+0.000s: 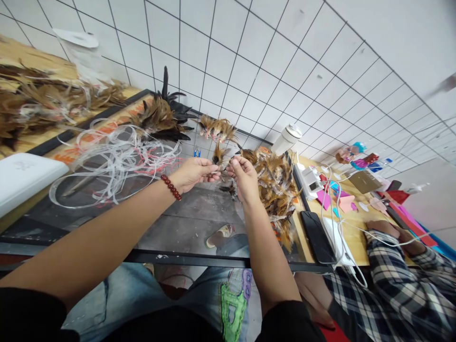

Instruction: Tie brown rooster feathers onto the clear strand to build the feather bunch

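Observation:
Above the glass tabletop, my left hand (199, 171), below a wrist with a red bead bracelet (171, 187), pinches with thumb and fingertips. My right hand (244, 176) is pinched close beside it. Between them a small brown feather (218, 154) with a dark base sticks up; its stem is hidden by my fingers. A heap of brown feathers (272, 178) lies just right of my right hand. Behind my hands sits a smaller row of feather bunches (218, 129). To the left is a tangle of clear plastic strips (121, 159).
More feathers (156, 116), some black, stand at the back left. A white box (30, 178) is at the left edge. On the right are a white bottle (287, 137), a black phone (317, 236), cables and coloured paper. A person in a plaid shirt (395, 280) sits there.

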The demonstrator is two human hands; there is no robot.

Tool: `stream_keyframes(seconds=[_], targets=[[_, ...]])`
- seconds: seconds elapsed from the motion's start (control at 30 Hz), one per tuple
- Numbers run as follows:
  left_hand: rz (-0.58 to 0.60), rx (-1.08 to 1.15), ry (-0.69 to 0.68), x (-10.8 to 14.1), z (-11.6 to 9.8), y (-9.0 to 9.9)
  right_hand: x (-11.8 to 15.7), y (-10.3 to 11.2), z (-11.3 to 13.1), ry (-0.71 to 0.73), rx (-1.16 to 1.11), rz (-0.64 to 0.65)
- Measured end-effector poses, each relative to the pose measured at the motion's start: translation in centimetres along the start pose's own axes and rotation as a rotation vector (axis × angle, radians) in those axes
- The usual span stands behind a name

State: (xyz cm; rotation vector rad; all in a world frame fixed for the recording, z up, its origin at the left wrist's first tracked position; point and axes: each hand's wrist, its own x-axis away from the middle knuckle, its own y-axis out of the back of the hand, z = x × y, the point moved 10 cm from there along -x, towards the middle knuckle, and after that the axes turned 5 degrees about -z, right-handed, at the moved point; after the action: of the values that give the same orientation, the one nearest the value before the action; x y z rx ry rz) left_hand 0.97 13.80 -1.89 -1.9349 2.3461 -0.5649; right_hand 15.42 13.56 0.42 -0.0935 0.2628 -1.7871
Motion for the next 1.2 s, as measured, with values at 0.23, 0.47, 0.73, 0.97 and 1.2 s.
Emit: stream_keyframes(seconds=[0.23,0.47,0.73,0.97,1.2], targets=[[-0.132,0.02,-0.269,0.6,-3.0,0.9,1.8,-2.0,-3.3,-0.259,0.04,0.058],[-0.154,0.102,-0.005,0.3,-0.1,1.1,1.4,-1.3,-0.9,0.006,0.003,-0.036],[-0.016,0.11,0.186,0.4,1.4,0.0,1.1,-1.1,-1.1,0.082,0.127,-0.033],[0.147,-0.013,0.252,0.8,1.9,-0.7,1.0,-1.3,-0.2,0.198,0.202,0.026],[0.025,0.115,0.176,0.4,1.0,-0.1,0.8,-1.4,-0.5,0.142,0.265,0.101]])
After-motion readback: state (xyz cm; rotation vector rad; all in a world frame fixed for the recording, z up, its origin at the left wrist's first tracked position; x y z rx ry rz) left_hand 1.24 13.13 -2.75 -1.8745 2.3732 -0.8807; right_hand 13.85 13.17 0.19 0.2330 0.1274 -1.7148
